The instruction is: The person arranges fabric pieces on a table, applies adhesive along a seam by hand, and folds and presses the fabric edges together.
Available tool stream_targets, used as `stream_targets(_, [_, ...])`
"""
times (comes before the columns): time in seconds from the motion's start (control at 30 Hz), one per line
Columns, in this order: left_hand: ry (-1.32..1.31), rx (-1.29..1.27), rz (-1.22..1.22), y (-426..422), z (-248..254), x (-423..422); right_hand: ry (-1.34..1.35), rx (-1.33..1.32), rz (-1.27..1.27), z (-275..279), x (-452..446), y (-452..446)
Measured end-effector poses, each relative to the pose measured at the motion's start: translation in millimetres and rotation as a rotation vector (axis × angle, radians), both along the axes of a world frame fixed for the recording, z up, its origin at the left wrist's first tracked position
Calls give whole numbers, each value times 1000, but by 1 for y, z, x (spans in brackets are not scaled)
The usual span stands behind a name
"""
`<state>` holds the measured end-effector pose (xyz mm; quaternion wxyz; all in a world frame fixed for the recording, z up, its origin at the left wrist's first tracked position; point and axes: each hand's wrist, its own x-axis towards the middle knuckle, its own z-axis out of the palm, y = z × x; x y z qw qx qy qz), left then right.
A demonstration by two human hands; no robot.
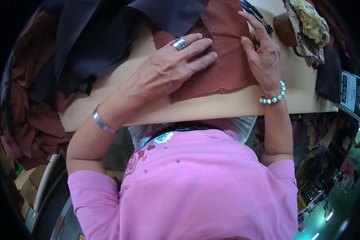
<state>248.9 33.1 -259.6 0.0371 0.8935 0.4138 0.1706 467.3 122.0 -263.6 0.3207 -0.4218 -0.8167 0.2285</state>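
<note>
A reddish-brown piece of fabric (pixel 232 60) lies on the pale tabletop in front of me, with a seam or fold line running down it. My left hand (pixel 176 60), wearing rings, rests palm down on its left part, fingers stretched to the right. At the fabric's right edge is my right hand (pixel 264 52). Its thumb and index finger are spread apart over the edge, while the other fingers curl partly out of sight. Dark navy fabric (pixel 168 16) overlaps the reddish-brown piece at the top.
Piles of reddish-brown cloth (pixel 36 116) and dark cloth (pixel 94 44) cover the left side. Pens (pixel 260 18) lie beyond my right hand, near a brown round container (pixel 284 30) and a crumpled yellowish bundle (pixel 314 26). The table's front edge (pixel 168 119) is close to my body.
</note>
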Motion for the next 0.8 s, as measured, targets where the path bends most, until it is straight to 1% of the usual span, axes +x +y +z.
stream_targets(0.07, [54, 44, -101, 2, 1, 0, -13, 3, -2, 2, 0, 0])
stream_targets(0.1, [79, 28, -98, -2, 1, 2, -31, -2, -5, 3, 0, 0])
stream_targets(0.2, [-7, -21, -110, 5, 0, 0, -28, 7, -11, 3, 0, 0])
stream_targets(0.23, [-62, -35, -19, 5, -5, 1, -18, 12, -14, 1, 0, -1])
stream_targets(0.33, [17, 75, -81, -1, -3, 3, -10, -24, -24, 2, -1, -2])
stream_targets(0.4, [24, 46, -180, -10, 9, 10, -18, -21, -23, 3, -1, -3])
stream_targets(0.47, [-78, 123, -231, -13, 0, 15, -31, -23, -14, 4, -1, -2])
stream_targets(0.5, [-117, 78, -229, -11, -1, 13, -43, -25, -3, 5, -1, -2])
stream_targets(0.57, [-193, -10, -223, -4, 0, 8, -75, -50, 37, 9, 0, 3])
stream_targets(0.63, [-195, 51, -52, 6, 0, 5, -117, -100, 90, 14, 5, 13])
stream_targets(0.67, [-198, 81, 33, 11, -1, 3, -144, -85, 61, 16, 3, 16])
stream_targets(0.7, [-176, 126, 36, 17, -7, 0, -171, -71, 33, 17, -2, 19])
stream_targets(0.73, [-174, 104, 41, 17, -6, -1, -199, -56, 5, 19, -7, 21])
stream_targets(0.8, [-170, 56, 50, 16, -5, -3, -198, 59, 22, 29, -18, 19])
